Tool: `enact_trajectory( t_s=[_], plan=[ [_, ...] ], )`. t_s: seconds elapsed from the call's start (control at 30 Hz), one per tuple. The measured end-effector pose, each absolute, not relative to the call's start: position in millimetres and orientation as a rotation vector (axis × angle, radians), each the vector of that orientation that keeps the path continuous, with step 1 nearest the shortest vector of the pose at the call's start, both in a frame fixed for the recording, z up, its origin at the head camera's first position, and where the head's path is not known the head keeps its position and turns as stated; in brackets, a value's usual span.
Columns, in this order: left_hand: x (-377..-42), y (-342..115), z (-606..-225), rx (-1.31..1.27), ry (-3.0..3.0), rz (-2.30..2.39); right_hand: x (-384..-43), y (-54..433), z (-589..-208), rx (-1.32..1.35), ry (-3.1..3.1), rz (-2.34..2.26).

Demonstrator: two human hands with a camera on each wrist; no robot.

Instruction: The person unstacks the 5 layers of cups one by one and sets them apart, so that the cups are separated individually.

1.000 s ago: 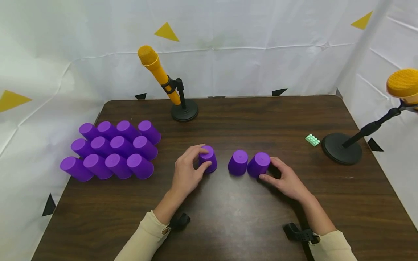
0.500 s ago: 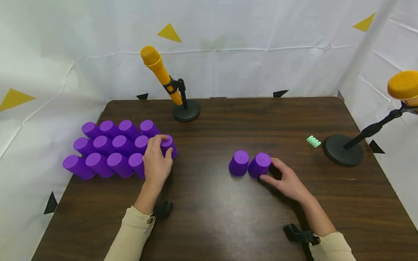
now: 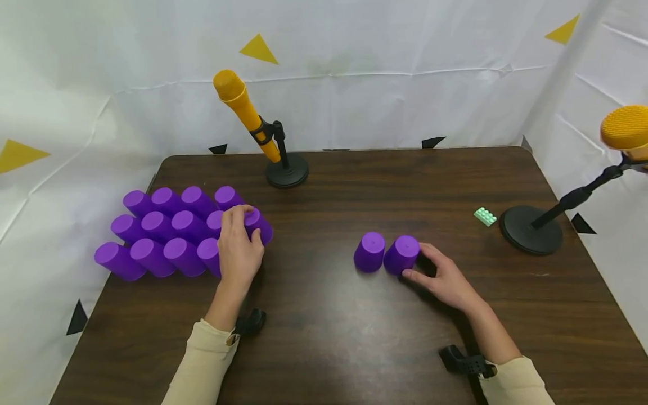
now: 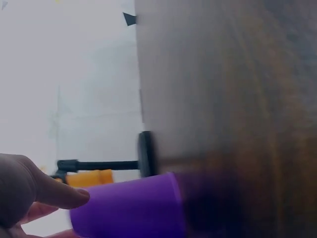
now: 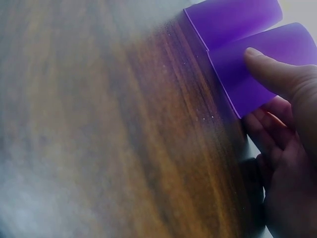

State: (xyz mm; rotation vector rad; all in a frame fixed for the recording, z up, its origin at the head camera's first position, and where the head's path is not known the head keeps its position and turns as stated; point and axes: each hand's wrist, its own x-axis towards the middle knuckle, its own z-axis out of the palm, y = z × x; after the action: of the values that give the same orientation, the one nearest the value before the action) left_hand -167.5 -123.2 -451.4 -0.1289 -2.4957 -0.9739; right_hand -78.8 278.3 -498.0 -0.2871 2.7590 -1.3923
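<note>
Upside-down purple cups (image 3: pixel 189 226) stand in three rows on the left of the table. At the right end of the middle row, my left hand (image 3: pixel 240 250) grips one purple cup (image 3: pixel 260 225) between thumb and fingers, hiding parts of the cups behind it. In the left wrist view the thumb lies along that cup's side, near its base, with its rim toward the tabletop. Right of centre, two more inverted cups stand side by side. My right hand (image 3: pixel 448 281) holds the right one (image 3: pixel 401 256), thumb in front and fingers behind; the other cup (image 3: pixel 369 252) is beside it.
A yellow microphone (image 3: pixel 245 112) on a black stand (image 3: pixel 286 171) is at the back. On the right stands another black stand (image 3: pixel 530 230) with a yellow microphone (image 3: pixel 626 128). Beside its base lies a small mint-green toy brick (image 3: pixel 485 216). White sheeting (image 3: pixel 354 107) surrounds the wooden table (image 3: pixel 354 349).
My left hand has carried its cup leftward from near the middle to the end of the rows, then shifted only slightly. The right hand and its cup have stayed in place.
</note>
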Motion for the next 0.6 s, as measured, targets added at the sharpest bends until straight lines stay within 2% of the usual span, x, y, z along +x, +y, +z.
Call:
enact_trajectory(
  t_s=[0.17, 0.3, 0.6],
  plan=[
    [-160, -112, -433, -0.211, -2.436, -0.883, -78, 279, -497, -0.286, 2.759, -1.396],
    [-152, -89, -422, -0.420, -2.352, -0.871, -77, 280, -496, -0.285, 2.759, -1.404],
    [-127, -21, -443, -0.924, -2.495, -1.155, -78, 279, -496, -0.290, 2.749, -1.420]
  ],
)
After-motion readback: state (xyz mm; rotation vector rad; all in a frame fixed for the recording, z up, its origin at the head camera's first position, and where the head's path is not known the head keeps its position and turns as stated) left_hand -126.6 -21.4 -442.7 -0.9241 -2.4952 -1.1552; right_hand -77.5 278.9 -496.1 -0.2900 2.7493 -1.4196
